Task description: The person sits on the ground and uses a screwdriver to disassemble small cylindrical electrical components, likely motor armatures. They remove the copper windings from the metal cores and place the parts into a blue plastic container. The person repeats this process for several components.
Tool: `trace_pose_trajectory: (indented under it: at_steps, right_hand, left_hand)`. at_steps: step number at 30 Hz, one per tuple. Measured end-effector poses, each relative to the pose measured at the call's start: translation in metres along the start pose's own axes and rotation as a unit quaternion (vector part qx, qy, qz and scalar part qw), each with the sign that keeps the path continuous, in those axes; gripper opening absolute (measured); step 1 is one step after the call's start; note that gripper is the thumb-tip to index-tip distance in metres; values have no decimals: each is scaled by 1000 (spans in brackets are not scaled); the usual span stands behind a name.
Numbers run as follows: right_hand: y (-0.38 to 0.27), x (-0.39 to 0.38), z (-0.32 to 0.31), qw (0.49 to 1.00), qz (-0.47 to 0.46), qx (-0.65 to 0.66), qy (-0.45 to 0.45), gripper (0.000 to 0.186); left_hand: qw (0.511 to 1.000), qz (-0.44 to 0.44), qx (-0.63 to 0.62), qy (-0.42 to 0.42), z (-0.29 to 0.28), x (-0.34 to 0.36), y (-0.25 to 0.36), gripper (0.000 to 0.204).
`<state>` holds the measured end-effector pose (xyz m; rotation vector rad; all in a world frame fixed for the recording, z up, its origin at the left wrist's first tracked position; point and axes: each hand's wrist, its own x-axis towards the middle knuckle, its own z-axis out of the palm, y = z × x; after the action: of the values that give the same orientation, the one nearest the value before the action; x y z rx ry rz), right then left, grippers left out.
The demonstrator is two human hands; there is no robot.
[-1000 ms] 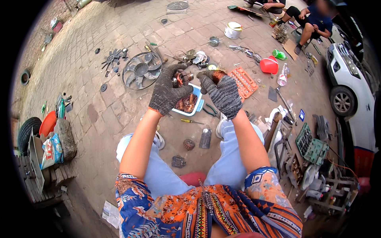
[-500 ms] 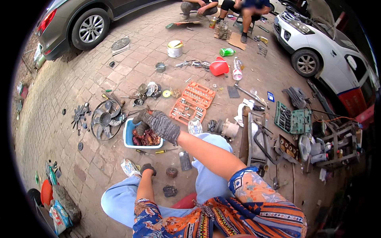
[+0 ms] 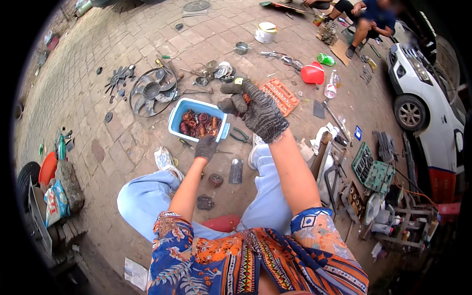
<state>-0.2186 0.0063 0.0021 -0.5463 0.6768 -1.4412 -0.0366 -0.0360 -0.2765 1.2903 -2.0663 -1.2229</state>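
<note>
A blue plastic bin (image 3: 173, 129) with a pale rim holds reddish-brown copper wire coils (image 3: 199, 123). My left hand (image 3: 205, 147), in a dark glove, is at the bin's near side, its fingers closed on the rim. Right of the bin, my right hand (image 3: 263, 110) is raised in a grey knit glove. Its fingers point left and are apart, with nothing plainly held. Beyond it lies an orange socket set case (image 3: 280, 96), partly hidden by the hand. Pliers (image 3: 240, 135) rest by the bin's right corner, and a screwdriver (image 3: 186, 143) lies at its near edge.
A ringed fan (image 3: 153, 92) lies left of the bin. Between my feet are a small round coil part (image 3: 215, 180) and a dark flat plate (image 3: 236, 171). A green tool case (image 3: 376, 172) and metal parts crowd the right. Other people (image 3: 368, 24) sit far right.
My view has shifted, so the scene sits higher. My left hand has risen from beside my shoe to the bin's near rim. My right hand has moved from over the bin to its right.
</note>
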Motion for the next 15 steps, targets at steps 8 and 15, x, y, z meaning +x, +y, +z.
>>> trace_pose_trajectory:
  at_steps: [8,15]
  right_hand:
    - [-2,0,23,996,25,79,44,44]
    - [8,1,26,997,-3,1,-75,45]
  left_hand:
    - [920,283,-185,199,-148,-23,217,27]
    - [930,84,-290,-211,-189,-13,233,39]
